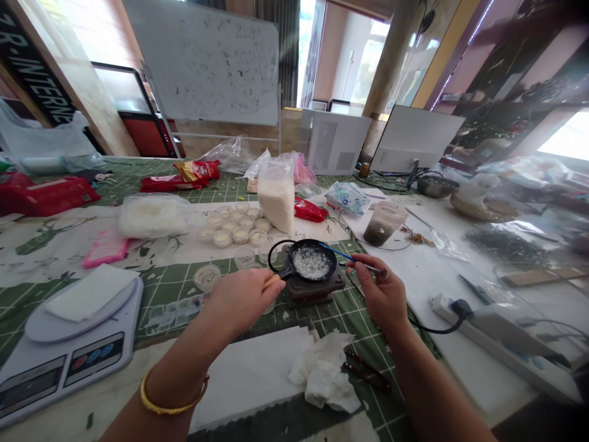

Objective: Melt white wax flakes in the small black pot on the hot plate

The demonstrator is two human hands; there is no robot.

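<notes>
My left hand [242,299] is closed around the light wooden handle of a small black frying pan [289,265]. White flakes or granules [313,260] lie in what looks like clear liquid in the pan. Beneath it is a small dark hot plate [309,296]; whether the pan rests on it or hovers just above, I cannot tell. To the right, my right hand [381,301] pinches a thin blue stick [338,252], whose far end reaches over the pan's rim. Behind the pan stands a clear bag of white granules [277,196], beside several small cups with pale filling [242,234].
A white kitchen scale [99,344] carries folded paper at left. Crumpled tissue [326,374] and dark pliers-like tool [368,371] lie in front. A power strip [497,344] with its cable is at right, near a plastic cup of dark contents [384,224].
</notes>
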